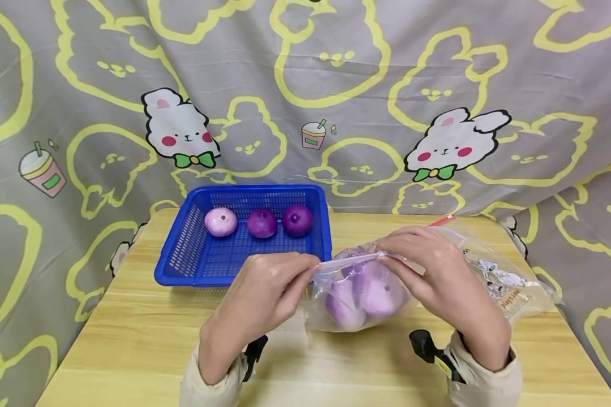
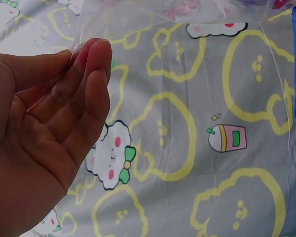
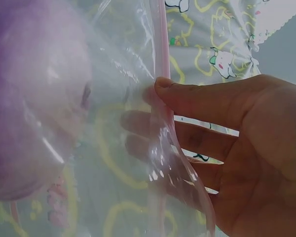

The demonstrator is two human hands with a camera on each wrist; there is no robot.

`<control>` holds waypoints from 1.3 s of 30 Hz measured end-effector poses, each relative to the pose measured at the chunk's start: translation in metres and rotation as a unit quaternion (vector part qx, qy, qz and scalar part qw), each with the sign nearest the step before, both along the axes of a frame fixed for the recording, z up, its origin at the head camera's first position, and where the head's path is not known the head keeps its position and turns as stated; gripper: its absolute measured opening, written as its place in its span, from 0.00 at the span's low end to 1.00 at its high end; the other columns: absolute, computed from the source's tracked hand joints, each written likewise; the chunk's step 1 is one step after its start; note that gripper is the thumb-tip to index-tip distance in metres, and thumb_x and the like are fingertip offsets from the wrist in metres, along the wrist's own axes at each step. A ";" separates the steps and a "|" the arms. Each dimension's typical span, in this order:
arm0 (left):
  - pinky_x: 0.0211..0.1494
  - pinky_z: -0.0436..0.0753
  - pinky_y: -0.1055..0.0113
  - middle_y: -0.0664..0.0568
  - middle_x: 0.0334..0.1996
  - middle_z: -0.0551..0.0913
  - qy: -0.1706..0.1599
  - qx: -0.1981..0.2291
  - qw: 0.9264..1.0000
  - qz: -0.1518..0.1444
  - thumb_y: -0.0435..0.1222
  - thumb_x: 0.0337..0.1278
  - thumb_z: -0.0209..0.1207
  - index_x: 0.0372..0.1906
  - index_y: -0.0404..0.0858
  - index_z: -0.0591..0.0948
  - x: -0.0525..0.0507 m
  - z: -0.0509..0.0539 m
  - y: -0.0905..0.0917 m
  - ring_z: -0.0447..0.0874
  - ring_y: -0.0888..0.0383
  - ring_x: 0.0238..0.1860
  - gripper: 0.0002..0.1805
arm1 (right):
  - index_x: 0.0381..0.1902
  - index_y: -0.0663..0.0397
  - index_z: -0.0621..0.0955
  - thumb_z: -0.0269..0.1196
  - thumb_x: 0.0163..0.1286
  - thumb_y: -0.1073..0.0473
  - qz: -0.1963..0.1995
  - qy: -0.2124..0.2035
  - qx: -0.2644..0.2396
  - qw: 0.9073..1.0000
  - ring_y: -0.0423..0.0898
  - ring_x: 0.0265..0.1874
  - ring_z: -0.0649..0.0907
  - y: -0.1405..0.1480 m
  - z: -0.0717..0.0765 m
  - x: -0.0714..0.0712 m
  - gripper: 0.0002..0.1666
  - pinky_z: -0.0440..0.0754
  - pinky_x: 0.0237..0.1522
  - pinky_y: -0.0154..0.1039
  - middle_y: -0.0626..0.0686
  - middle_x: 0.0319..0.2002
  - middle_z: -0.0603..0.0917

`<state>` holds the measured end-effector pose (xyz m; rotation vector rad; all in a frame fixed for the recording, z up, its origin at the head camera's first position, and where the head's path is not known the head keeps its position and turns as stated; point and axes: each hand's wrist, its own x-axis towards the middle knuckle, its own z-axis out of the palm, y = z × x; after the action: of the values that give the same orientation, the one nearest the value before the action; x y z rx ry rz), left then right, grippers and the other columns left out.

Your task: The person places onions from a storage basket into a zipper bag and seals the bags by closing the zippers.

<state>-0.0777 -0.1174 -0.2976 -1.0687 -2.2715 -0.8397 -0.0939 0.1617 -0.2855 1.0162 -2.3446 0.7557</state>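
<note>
As I watch over the remote feed, the right hand (image 1: 433, 265) pinches one end of a pale pink zip strip (image 1: 348, 261), thumb on the near side, fingertips showing through the film behind it. Left hand (image 1: 265, 288) grasps the other end, thumb and fingertips meeting on the strip's corner, so the edge runs taut between the two. Below it hangs the clear bag (image 1: 317, 308), mouth uppermost, its bottom down at the table (image 1: 107, 345). Inside, at least two pale purple onions (image 1: 380, 294); something darker sits behind them, too veiled by film for me to count. Just left and beyond, a blue basket (image 1: 198, 280) holds three more: one pale onion (image 1: 221, 222), two dark onions (image 1: 262, 224) in a row with it. To the right a printed bag (image 1: 511, 282) lies flat. I judge the step in hand to be working the bag's mouth, most likely sealing it; whether the zip is engaged I cannot tell. Next move, as I read it, calls for a steady left corner while the right thumb and finger press evenly along the strip, with no tug from the onions' weight.
</note>
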 end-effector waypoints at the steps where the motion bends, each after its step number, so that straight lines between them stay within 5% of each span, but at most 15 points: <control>1: 0.33 0.82 0.73 0.57 0.30 0.86 -0.001 0.000 1.000 0.000 0.28 0.64 0.60 0.37 0.39 0.86 0.000 0.000 0.000 0.79 0.68 0.27 0.06 | 0.43 0.51 0.87 0.71 0.59 0.68 -0.003 -0.001 0.000 1.000 0.43 0.45 0.84 0.001 0.000 0.000 0.15 0.78 0.52 0.36 0.44 0.43 0.87; 20: 0.29 0.77 0.73 0.59 0.28 0.83 -0.042 0.012 0.999 0.002 0.30 0.65 0.61 0.36 0.40 0.86 -0.012 -0.006 -0.001 0.74 0.68 0.25 0.05 | 0.44 0.54 0.88 0.71 0.59 0.66 -0.037 -0.004 0.017 0.999 0.49 0.47 0.85 0.021 -0.005 -0.005 0.13 0.77 0.54 0.46 0.48 0.43 0.88; 39: 0.29 0.77 0.75 0.57 0.32 0.86 -0.061 0.009 0.998 0.004 0.31 0.65 0.61 0.38 0.40 0.87 -0.012 -0.006 -0.004 0.76 0.68 0.26 0.05 | 0.42 0.50 0.88 0.72 0.56 0.69 -0.056 -0.002 0.014 0.998 0.44 0.46 0.82 0.050 -0.008 0.004 0.15 0.72 0.53 0.34 0.43 0.41 0.88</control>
<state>-0.0895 -0.1217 -0.3037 -1.0254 -2.3614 -0.9438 -0.0897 0.2116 -0.2932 0.8857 -2.3988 0.6852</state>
